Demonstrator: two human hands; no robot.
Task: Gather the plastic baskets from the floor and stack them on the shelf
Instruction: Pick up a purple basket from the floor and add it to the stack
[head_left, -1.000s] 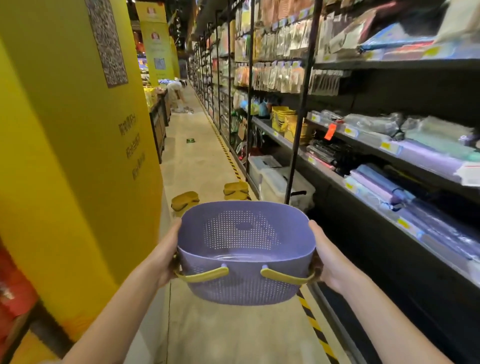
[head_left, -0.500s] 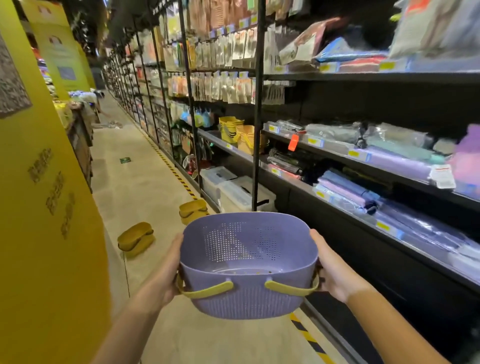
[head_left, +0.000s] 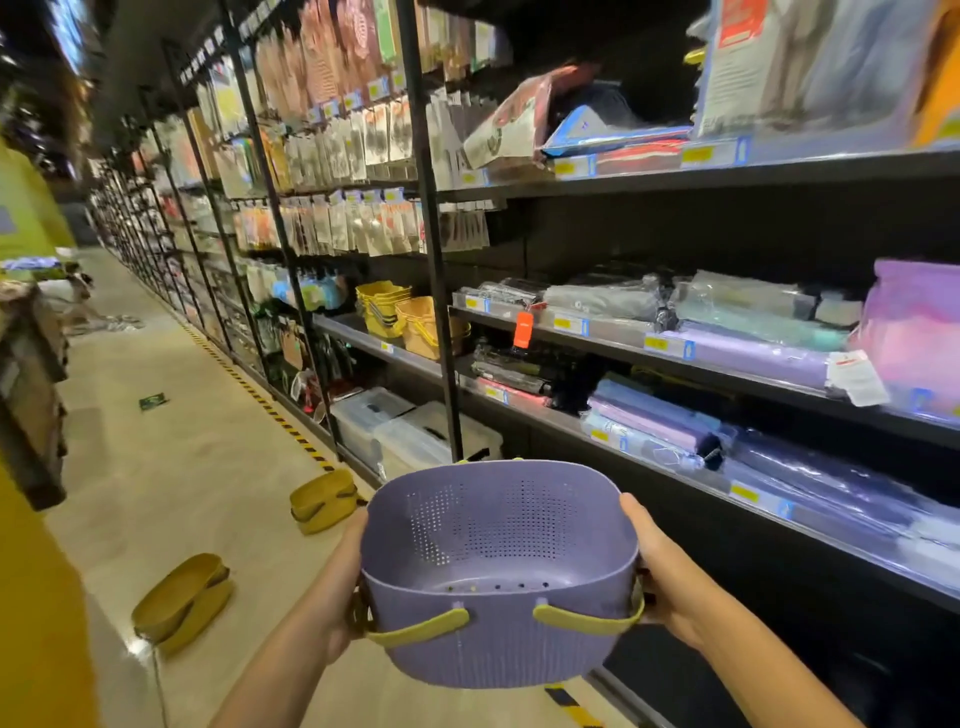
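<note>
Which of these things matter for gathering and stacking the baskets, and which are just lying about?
For the job:
purple basket, held by left hand and right hand
near olive basket and far olive basket, both on the floor
yellow basket stack on the shelf

Just lying about:
clear storage boxes
rolled purple mats
hanging packets
orange tag

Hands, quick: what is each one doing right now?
Left hand: holds the left side of the purple perforated plastic basket.
Right hand: holds the right side of the same basket, thumb on its rim.
</note>
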